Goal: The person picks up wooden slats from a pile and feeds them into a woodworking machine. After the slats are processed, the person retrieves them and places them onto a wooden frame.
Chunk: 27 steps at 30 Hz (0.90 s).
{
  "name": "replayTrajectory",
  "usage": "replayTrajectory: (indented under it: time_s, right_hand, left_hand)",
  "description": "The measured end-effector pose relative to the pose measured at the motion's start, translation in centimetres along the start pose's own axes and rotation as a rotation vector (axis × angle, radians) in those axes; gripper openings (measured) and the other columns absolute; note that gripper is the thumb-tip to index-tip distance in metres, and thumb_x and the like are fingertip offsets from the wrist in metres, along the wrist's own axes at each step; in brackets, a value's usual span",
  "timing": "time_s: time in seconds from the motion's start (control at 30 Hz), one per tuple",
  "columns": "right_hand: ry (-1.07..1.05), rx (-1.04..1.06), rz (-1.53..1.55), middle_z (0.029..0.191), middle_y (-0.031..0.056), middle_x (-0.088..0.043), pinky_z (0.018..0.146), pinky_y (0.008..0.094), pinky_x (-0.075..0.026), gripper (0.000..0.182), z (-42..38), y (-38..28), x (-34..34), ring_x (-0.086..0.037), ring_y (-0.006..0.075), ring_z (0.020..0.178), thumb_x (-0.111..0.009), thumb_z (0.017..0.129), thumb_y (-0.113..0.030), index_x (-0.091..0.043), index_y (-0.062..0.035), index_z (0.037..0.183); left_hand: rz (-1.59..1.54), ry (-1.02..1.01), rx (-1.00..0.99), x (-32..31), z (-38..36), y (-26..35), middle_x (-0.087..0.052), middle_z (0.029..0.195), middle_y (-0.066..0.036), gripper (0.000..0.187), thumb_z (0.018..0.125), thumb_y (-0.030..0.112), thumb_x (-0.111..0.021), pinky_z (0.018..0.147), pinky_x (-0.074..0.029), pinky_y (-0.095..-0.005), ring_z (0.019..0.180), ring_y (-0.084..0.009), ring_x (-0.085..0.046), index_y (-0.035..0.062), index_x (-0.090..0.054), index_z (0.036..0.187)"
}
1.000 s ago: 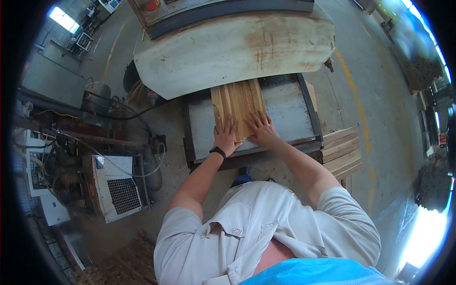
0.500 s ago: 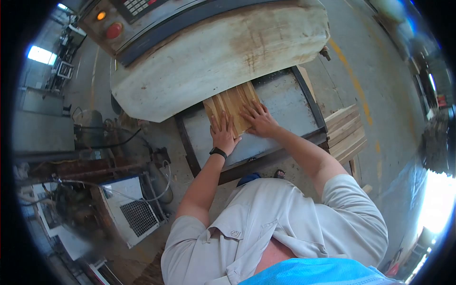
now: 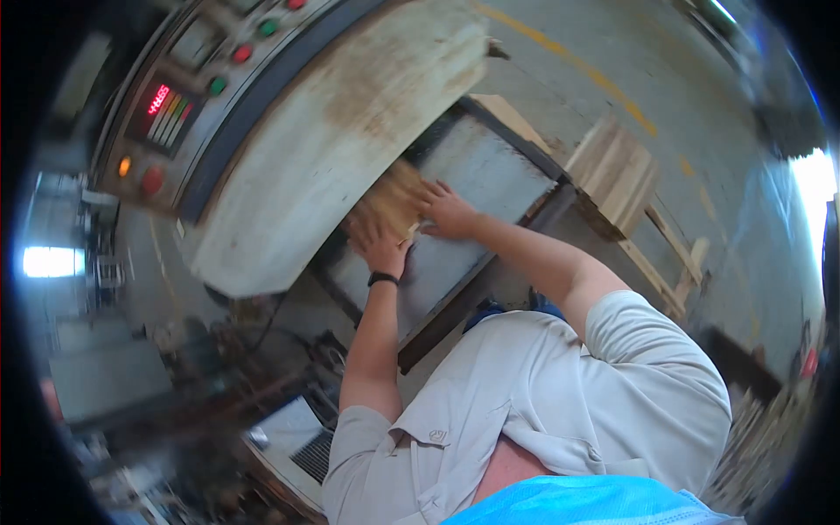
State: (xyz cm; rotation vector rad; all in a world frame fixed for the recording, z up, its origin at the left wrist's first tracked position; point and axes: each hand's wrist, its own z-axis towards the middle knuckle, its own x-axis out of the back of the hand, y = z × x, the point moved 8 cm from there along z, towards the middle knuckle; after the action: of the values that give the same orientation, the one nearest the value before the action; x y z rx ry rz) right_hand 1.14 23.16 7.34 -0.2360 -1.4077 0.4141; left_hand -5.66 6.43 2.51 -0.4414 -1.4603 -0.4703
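A wooden panel (image 3: 390, 198) of joined strips lies on the metal table (image 3: 499, 175), its far part hidden under the machine's pale cover (image 3: 341, 114). On the panel's near left part rests my left hand (image 3: 380, 248), fingers spread, with a dark band at the wrist. My right hand (image 3: 451, 213) touches the panel's right edge, its fingers apart. Both hands and the panel are slightly blurred.
The control panel (image 3: 166, 114) with a red display, buttons and a lit orange lamp is at the upper left. Stacked boards (image 3: 617, 175) stand right of the table. A white box with a grille (image 3: 302, 446) is at the lower left.
The view has turned, so the machine looks more tilted and more of its control panel shows. The panel reaches less far out from under the cover, and both hands are closer to the cover.
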Motion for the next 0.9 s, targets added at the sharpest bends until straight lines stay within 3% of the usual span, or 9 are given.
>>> replayTrajectory:
  time_s: [0.17,0.3,0.43,0.53,0.63,0.7,0.77,0.83,0.9]
  right_hand:
    - [0.292,-0.216,0.172,0.138,0.0107,-0.057,0.109,0.0454,-0.043,0.051,-14.1,5.3,3.1,-0.052,0.0324,0.128,-0.071,0.089,-0.025,-0.058,-0.0112,0.136]
    - [0.521,-0.577,0.099,0.126,0.0105,-0.061,0.104,0.0442,-0.047,0.034,-29.3,7.6,6.0,-0.058,0.0329,0.119,-0.065,0.093,-0.019,-0.063,-0.0110,0.126]
    - [0.626,-0.950,0.076,0.121,0.0129,-0.064,0.100,0.0438,-0.049,0.031,-43.7,7.0,5.3,-0.061,0.0337,0.114,-0.064,0.093,-0.020,-0.066,-0.0090,0.122]
    - [0.467,-1.402,0.292,0.115,0.0165,-0.067,0.095,0.0431,-0.053,0.034,-55.5,7.2,-2.4,-0.066,0.0347,0.106,-0.066,0.090,-0.024,-0.067,-0.0066,0.119]
    - [0.265,-1.654,0.425,0.112,0.0188,-0.071,0.091,0.0420,-0.055,0.039,-65.3,3.7,-10.2,-0.068,0.0332,0.106,-0.067,0.087,-0.027,-0.068,-0.0059,0.119]
    - [0.241,-1.831,0.933,0.109,0.0209,-0.073,0.090,0.0448,-0.056,0.042,-70.7,-1.1,-14.4,-0.069,0.0348,0.104,-0.067,0.086,-0.032,-0.069,-0.0046,0.117]
    - [0.110,-1.877,0.709,0.105,0.0199,-0.074,0.088,0.0482,-0.056,0.040,-73.9,-6.4,-12.8,-0.071,0.0361,0.098,-0.067,0.085,-0.033,-0.072,-0.0048,0.113]
    - [0.248,-1.923,0.582,0.106,0.0179,-0.074,0.086,0.0491,-0.056,0.038,-79.9,-9.8,-18.2,-0.072,0.0355,0.094,-0.069,0.083,-0.035,-0.075,-0.0059,0.106]
    - [0.172,-1.965,0.687,0.107,0.0168,-0.074,0.087,0.0470,-0.055,0.037,-84.7,-13.3,-21.7,-0.071,0.0337,0.096,-0.071,0.082,-0.035,-0.075,-0.0072,0.106]
  left_hand:
    - [0.015,0.158,-0.113,1.3,0.6,1.7,-0.021,0.167,-0.017,0.095,0.077,0.051,-0.081,0.116,-0.017,-0.0732,0.151,-0.0506,-0.015,0.0139,-0.038,0.154]
    - [-0.031,0.239,-0.311,2.7,-0.2,5.9,-0.027,0.163,-0.019,0.089,0.079,0.046,-0.080,0.119,-0.021,-0.0668,0.148,-0.0492,-0.022,0.0120,-0.041,0.151]
    - [-0.278,0.238,-0.483,2.5,-1.2,12.1,-0.035,0.157,-0.019,0.076,0.084,0.035,-0.078,0.117,-0.028,-0.0622,0.144,-0.0464,-0.032,0.0102,-0.044,0.147]
    - [-0.438,0.236,-0.723,2.5,-5.1,20.9,-0.044,0.150,-0.019,0.063,0.089,0.026,-0.074,0.114,-0.033,-0.0586,0.138,-0.0421,-0.040,0.0071,-0.047,0.143]
    - [-0.653,-0.129,-0.825,2.4,-10.1,29.5,-0.058,0.134,-0.021,0.046,0.093,0.020,-0.069,0.109,-0.041,-0.0476,0.127,-0.0380,-0.052,0.0017,-0.056,0.133]
    - [-0.701,-0.288,-0.892,1.6,-13.2,34.3,-0.061,0.130,-0.021,0.045,0.094,0.019,-0.069,0.107,-0.044,-0.0455,0.123,-0.0365,-0.056,0.0009,-0.057,0.133]
    - [-0.796,-0.476,-0.918,-1.0,-16.0,37.7,-0.067,0.121,-0.018,0.043,0.094,0.017,-0.070,0.100,-0.051,-0.0400,0.113,-0.0306,-0.065,-0.0008,-0.059,0.131]
    - [-0.783,-0.569,-0.901,-2.3,-18.7,40.7,-0.068,0.120,-0.017,0.042,0.094,0.016,-0.069,0.099,-0.051,-0.0389,0.111,-0.0291,-0.067,-0.0012,-0.060,0.131]
    - [-0.763,-0.660,-0.871,-3.4,-21.7,43.4,-0.069,0.119,-0.016,0.041,0.094,0.016,-0.069,0.098,-0.052,-0.0378,0.110,-0.0277,-0.068,-0.0015,-0.060,0.130]
